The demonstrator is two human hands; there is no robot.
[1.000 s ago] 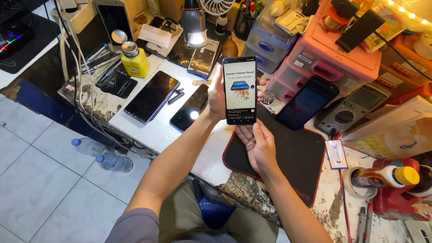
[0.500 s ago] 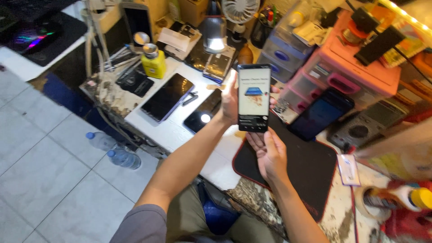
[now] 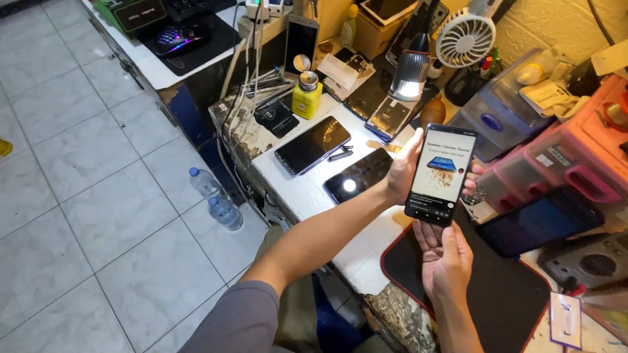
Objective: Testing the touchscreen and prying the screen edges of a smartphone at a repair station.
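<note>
Phone's up off the counter, screen lit

Left hand point(image 3: 400, 171) fingers point(image 3: 472, 171) are clamped round the lit phone point(image 3: 440, 174); the right hand point(image 3: 445, 258) cups under its bottom edge, fingers apart, probably just touching. Grip's same as a second ago, only the head swung left, so more floor and the two water bottles point(image 3: 216, 199) show. Dark phones point(image 3: 313, 144) lie on the white counter point(image 3: 297, 189).

Open air surrounds the raised phone point(image 3: 439, 175); bare black mat point(image 3: 497, 287) lies below it. Leftward, two dark phones point(image 3: 313, 144) and a yellow bottle point(image 3: 306, 98) crowd the white bench. Pink drawers point(image 3: 575, 163), a lamp point(image 3: 409, 68) and a fan point(image 3: 466, 39) block behind, possibly closely.
</note>
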